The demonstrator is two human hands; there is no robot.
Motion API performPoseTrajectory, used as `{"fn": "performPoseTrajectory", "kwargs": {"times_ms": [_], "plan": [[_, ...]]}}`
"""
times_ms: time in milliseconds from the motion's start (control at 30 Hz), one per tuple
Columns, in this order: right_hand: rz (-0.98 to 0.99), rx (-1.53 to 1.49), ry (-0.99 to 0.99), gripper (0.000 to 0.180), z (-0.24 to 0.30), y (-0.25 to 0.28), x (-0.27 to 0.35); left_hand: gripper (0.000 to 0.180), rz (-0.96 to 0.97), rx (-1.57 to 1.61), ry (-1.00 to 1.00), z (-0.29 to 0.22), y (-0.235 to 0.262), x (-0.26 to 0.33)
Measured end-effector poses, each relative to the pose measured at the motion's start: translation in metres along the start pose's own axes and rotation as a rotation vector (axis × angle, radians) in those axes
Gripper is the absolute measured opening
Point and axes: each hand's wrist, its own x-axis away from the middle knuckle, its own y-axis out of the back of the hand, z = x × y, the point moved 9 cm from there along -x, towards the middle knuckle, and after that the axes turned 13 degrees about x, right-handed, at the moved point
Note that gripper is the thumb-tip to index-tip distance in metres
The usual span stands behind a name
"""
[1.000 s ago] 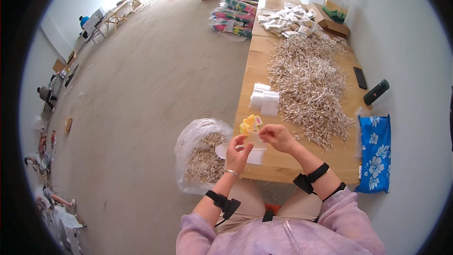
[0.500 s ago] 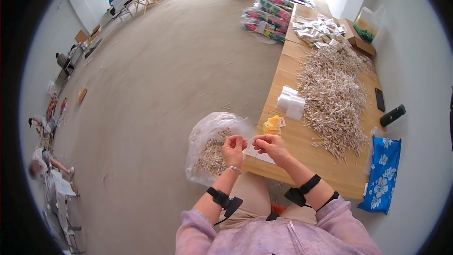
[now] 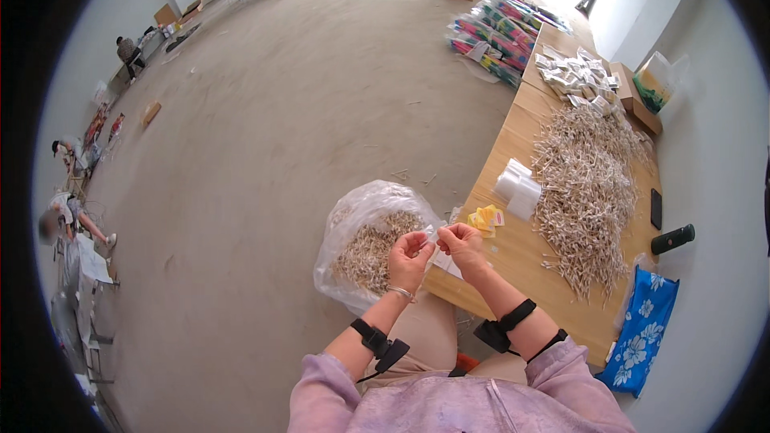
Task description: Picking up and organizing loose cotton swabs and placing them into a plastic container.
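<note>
Sitting at the near corner of a long wooden table (image 3: 513,261), the person holds a small white packet (image 3: 434,234) between both hands, just above the table's edge. The left hand (image 3: 411,256) pinches its left end with fingers curled shut; the right hand (image 3: 463,242) pinches the other end likewise, the two hands almost touching.

Just left of the hands, on the floor against the table, a clear plastic bag (image 3: 361,216) stands open, filled with pale short sticks (image 3: 370,252). On the table beyond the hands lie small yellow pieces (image 3: 484,219), then a stack of white packets (image 3: 517,189). A wide heap of the same pale sticks (image 3: 589,184) covers the table's middle, with more white packets (image 3: 579,80) at the far end beside a cardboard box (image 3: 638,104). A dark phone (image 3: 656,208) and a black remote-like object (image 3: 672,238) lie to the right, near a blue flowered cloth (image 3: 642,329). Colourful stacked packages (image 3: 497,40) sit on the floor beyond.
</note>
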Motion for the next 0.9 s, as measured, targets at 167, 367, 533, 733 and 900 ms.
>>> {"fn": "performPoseTrajectory", "kwargs": {"times_ms": [167, 367, 533, 733, 900], "plan": [[-0.004, 0.146, 0.076, 0.017, 0.004, -0.008, 0.0, 0.012, -0.067, 0.03, 0.153, 0.013, 0.011, -0.004], [-0.008, 0.243, 0.215, 0.017, 0.006, -0.01, 0.002, 0.013, -0.016, 0.009, 0.168, 0.018, 0.013, -0.007], [-0.112, 0.507, 0.336, 0.018, 0.024, -0.008, 0.013, 0.012, -0.024, -0.055, 0.167, 0.023, 0.014, -0.008], [-0.182, 0.667, 0.386, 0.018, 0.026, -0.01, 0.016, 0.01, -0.069, -0.415, -0.163, 0.008, 0.011, -0.009], [-0.232, 0.785, 0.38, 0.019, 0.016, -0.007, 0.013, 0.015, -0.088, -0.902, -0.562, -0.027, -0.02, 0.004]]}}
